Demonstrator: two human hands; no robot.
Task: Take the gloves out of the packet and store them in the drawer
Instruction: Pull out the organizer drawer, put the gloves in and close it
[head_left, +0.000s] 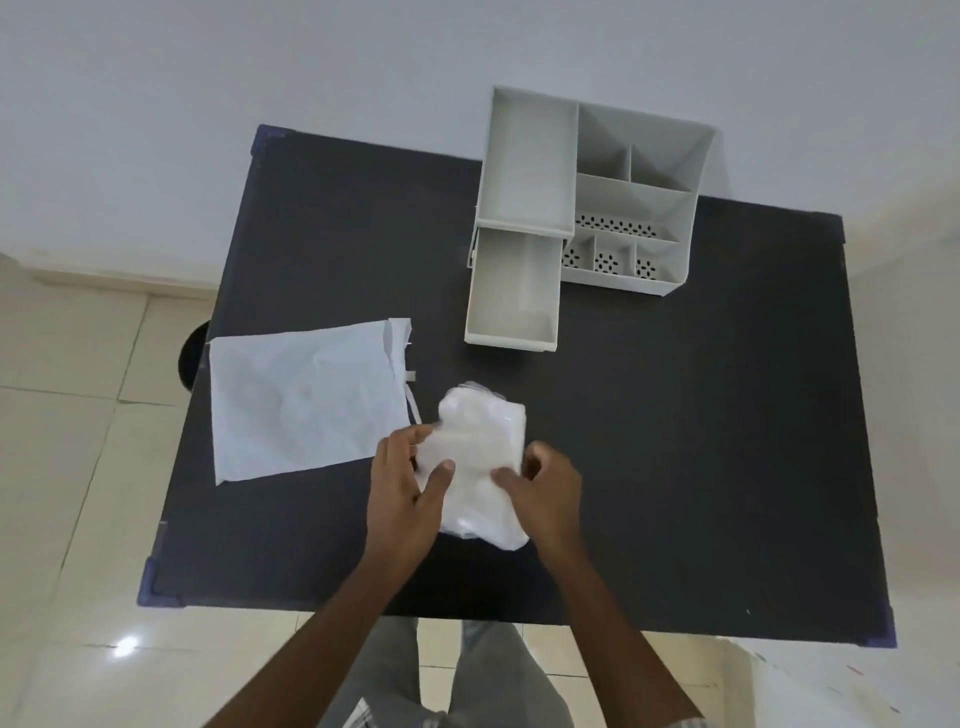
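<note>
your left hand (402, 483) and right hand (540, 486) both pinch the gloves (475, 462) at the near middle of the tabletop (701, 415); packet (306, 400) lies flat left, drawer (511, 288) open beyond.

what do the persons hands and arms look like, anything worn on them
Both are bare: no gloves, rings, watch or bracelets show on the left hand or the right hand, and both forearms are uncovered right down to the frame's bottom edge. No sleeve is visible.
</note>
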